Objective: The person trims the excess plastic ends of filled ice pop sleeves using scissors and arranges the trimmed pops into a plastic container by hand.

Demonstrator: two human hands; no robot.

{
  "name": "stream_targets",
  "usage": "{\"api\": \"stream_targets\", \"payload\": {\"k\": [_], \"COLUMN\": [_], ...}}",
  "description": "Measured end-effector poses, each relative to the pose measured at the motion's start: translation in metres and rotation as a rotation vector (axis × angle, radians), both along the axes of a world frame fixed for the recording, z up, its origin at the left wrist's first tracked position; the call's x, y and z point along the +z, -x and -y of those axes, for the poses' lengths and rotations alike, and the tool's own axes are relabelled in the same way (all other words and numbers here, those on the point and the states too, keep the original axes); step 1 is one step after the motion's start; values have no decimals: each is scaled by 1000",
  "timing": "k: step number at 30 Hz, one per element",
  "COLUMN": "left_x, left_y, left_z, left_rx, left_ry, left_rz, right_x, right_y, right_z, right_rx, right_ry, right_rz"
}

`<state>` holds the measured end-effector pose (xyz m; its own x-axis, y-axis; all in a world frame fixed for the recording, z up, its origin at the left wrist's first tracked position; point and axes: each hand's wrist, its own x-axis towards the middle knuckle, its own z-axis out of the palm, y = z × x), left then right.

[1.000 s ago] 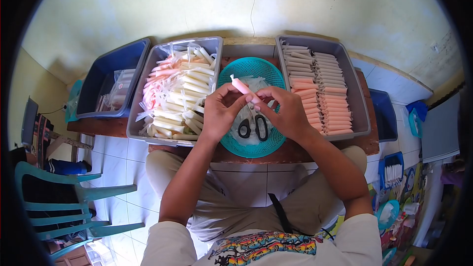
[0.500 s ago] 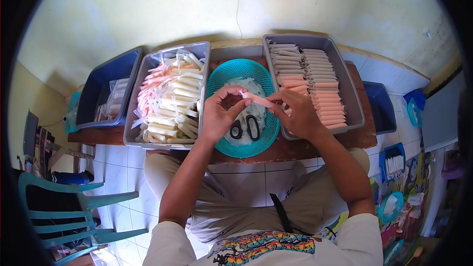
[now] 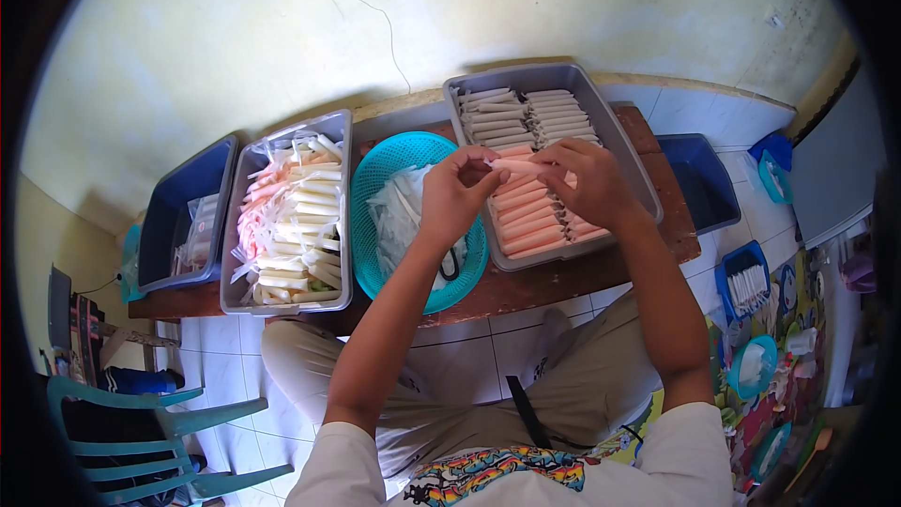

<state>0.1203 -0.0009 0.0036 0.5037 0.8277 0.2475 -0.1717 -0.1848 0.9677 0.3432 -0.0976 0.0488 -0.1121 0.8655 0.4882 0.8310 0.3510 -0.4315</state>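
Pink tube (image 3: 514, 167) held lengthwise between both hands, above the right-hand grey tray (image 3: 554, 254); cannot tell whether it touches the tubes below. Left hand (image 3: 458, 195): grip closed to a pinch, thumb and fingertips on the tube's left end. Right hand (image 3: 593, 186): grip likewise pinched, thumb and fingers at the other end, knuckles hiding part of it.

In that tray, tubes lie in two columns: pale ones (image 3: 558, 117) at the wall end, pink ones (image 3: 526, 222) nearer the person. Just left of the tray, a teal mesh basket (image 3: 370, 186) holds clear plastic scraps (image 3: 387, 225) and scissors (image 3: 453, 266), black handle showing, the rest partly hidden. Left of the basket, a second grey tray (image 3: 346, 192) carries a looser heap of pink and cream tubes (image 3: 310, 207). Beyond it, a dark blue bin (image 3: 172, 202). All on a brown table (image 3: 678, 218).
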Motion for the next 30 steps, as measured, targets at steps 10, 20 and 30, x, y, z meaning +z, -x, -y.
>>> {"api": "stream_targets", "payload": {"k": [10, 20, 30], "left_x": [-22, -61, -66], "left_y": [-98, -136, -125], "left_z": [-31, -47, -44], "left_rx": [23, -38, -132], "left_ry": [-525, -538, -573], "left_rz": [-418, -473, -560], "right_x": [-22, -51, -72], "right_y": [-97, -107, -95], "right_z": [-20, -33, -40], "right_rx": [-189, -444, -536], "right_ry": [-95, 164, 157], "right_rz": [188, 294, 564]}}
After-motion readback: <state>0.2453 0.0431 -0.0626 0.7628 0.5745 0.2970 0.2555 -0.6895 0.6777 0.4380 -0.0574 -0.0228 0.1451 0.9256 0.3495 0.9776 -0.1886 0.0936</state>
